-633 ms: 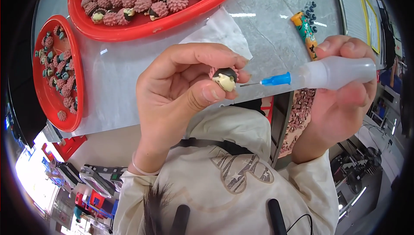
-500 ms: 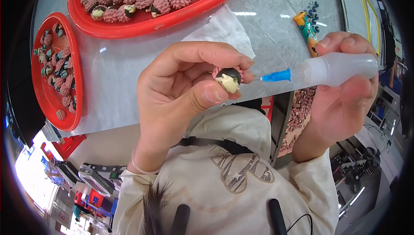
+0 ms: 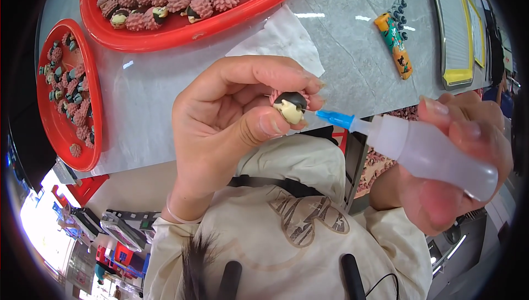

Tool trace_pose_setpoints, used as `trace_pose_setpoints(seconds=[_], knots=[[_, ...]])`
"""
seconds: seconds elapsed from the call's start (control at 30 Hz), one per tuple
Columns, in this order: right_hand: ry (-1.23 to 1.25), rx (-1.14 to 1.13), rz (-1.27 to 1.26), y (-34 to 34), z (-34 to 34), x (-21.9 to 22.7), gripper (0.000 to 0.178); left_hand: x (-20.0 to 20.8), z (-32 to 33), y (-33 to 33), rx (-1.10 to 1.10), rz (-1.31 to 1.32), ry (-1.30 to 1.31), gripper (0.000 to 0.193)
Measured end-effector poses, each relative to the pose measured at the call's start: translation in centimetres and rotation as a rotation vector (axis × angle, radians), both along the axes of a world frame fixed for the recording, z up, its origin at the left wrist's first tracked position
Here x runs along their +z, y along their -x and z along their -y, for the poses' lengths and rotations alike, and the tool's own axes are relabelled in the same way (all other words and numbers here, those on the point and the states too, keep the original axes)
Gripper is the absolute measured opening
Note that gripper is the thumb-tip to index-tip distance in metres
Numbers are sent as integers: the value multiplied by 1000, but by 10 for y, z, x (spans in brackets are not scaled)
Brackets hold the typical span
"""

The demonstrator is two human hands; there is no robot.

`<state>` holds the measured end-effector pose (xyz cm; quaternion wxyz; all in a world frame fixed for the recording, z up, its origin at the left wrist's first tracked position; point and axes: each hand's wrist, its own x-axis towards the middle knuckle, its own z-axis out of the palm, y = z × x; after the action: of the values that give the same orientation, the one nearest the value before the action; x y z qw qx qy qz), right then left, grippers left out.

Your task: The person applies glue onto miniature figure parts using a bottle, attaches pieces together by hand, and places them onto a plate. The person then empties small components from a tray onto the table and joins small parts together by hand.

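Note:
Between the thumb and fingers of my left hand (image 3: 220, 112) is a small figurine piece (image 3: 290, 107), cream and black in front with a pink textured back. My right hand (image 3: 457, 157) is closed round a translucent squeeze bottle (image 3: 430, 148). The bottle's blue needle tip (image 3: 336, 119) points left at the piece, its thin end at or very close to the cream part; whether it touches I cannot tell. The bottle lies tilted, its base lower right. Liquid inside is hard to make out.
A large red tray (image 3: 193, 38) of similar pink pieces is at the upper left, and a smaller red tray (image 3: 91, 151) at the far left. White tissue (image 3: 286, 38) lies beyond my left hand. A colourful tube-shaped object (image 3: 398, 52) with small dark parts lies to the right.
My right hand has moved lower, tilting the bottle so its base drops and its tip angles up toward the piece. The tip is nearer the piece. My left hand has barely moved.

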<state>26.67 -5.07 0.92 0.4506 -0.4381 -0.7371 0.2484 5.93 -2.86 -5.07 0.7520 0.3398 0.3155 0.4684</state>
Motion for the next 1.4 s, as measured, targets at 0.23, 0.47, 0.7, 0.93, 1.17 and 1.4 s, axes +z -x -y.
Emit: trace_pose_setpoints(seconds=[0.23,0.47,0.7,0.93,1.17,1.4], knots=[[24,145,-113,-3,-5,-5,50,3,-2,-1,3,8,33,36],[213,-270,-282,19,-11,-41,39,-2,-1,1,-43,160,-59,29],[213,-246,59,22,-24,-51,31,-1,-2,-1,15,50,-42,27],[270,-545,-50,-35,-26,-40,21,4,-3,-1,-15,52,-37,26],[224,-541,88,-33,-23,-49,15,5,3,4,-46,44,-3,24],[381,-321,-672,3,8,-2,15,12,13,1,-25,35,41,28]])
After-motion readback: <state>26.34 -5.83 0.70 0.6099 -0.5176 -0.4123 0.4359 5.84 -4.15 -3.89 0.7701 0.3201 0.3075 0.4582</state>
